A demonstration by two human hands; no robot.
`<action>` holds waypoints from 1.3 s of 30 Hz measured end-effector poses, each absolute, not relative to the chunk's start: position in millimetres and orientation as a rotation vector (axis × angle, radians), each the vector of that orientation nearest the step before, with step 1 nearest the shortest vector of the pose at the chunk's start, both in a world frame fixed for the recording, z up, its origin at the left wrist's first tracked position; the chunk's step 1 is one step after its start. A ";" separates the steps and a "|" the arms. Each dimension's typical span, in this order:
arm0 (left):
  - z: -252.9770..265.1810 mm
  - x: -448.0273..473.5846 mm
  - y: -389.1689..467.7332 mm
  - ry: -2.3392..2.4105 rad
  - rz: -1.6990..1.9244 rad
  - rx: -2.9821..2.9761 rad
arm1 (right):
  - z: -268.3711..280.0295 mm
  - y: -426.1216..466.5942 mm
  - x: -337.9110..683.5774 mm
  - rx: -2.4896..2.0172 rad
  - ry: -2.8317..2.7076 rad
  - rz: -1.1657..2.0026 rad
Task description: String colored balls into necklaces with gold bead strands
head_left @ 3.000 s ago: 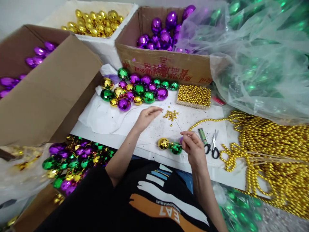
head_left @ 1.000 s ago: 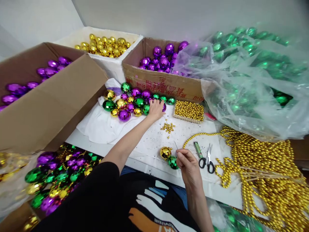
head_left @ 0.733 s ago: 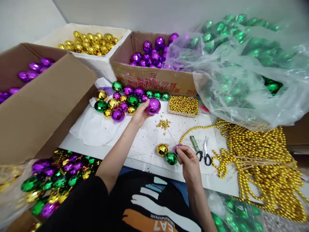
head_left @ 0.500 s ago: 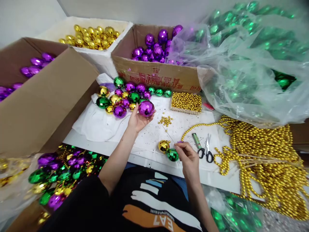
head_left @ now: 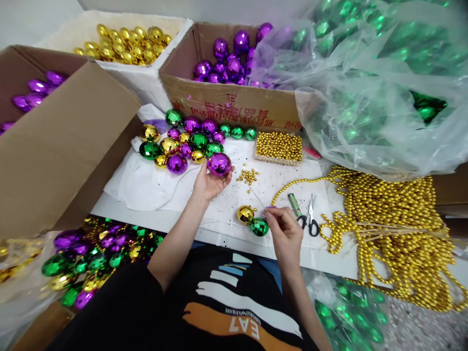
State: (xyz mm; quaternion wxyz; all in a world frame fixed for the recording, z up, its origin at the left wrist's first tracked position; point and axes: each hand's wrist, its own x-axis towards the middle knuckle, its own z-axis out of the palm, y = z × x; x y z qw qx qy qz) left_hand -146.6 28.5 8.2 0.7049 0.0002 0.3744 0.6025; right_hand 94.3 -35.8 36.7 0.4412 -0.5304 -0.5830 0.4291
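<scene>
A shiny purple faceted bauble (head_left: pixel 219 164) rests in my left hand (head_left: pixel 210 185), whose fingers curl round it. My right hand (head_left: pixel 287 231) pinches a long thin needle (head_left: pixel 258 197), its far end slanting up and left toward the bauble. Just left of the right fingers lie a gold bauble (head_left: pixel 244 214) and a green bauble (head_left: pixel 259 226) close together on the white cloth (head_left: pixel 215 217). Small loose gold beads (head_left: pixel 248 175) are scattered between my hands. Whether the needle's tip touches the purple bauble, I cannot tell.
A tray of gold beads (head_left: pixel 279 147) stands behind. Scissors (head_left: pixel 311 219) and a green lighter (head_left: pixel 294 204) lie right of my right hand, before heaped gold bead strands (head_left: pixel 395 219). Mixed baubles (head_left: pixel 176 164) sit at back left, below a cardboard box (head_left: pixel 234 105).
The whole view has shifted slightly, moving most things a little left and up. My hands keep the same hold on the purple bauble and the needle.
</scene>
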 end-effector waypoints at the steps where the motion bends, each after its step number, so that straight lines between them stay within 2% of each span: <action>1: 7.6 -145.4 26.6 0.823 1.334 -0.029 | 40.4 -34.6 93.8 -1.316 -1.490 0.986; 7: 4.3 -141.0 8.4 0.780 1.296 -0.176 | 52.9 -26.6 90.0 -1.319 -1.582 0.739; 16: -4.5 -138.2 -11.6 0.833 1.258 -0.220 | 71.6 -32.2 69.2 -1.127 -1.269 0.871; 24: -6.9 -135.7 -15.4 0.844 1.249 -0.270 | 79.0 -44.9 54.5 -0.972 -1.601 0.618; 39: -5.6 -133.2 -16.9 0.816 1.238 -0.324 | 76.3 -35.8 41.1 -0.872 -1.893 0.400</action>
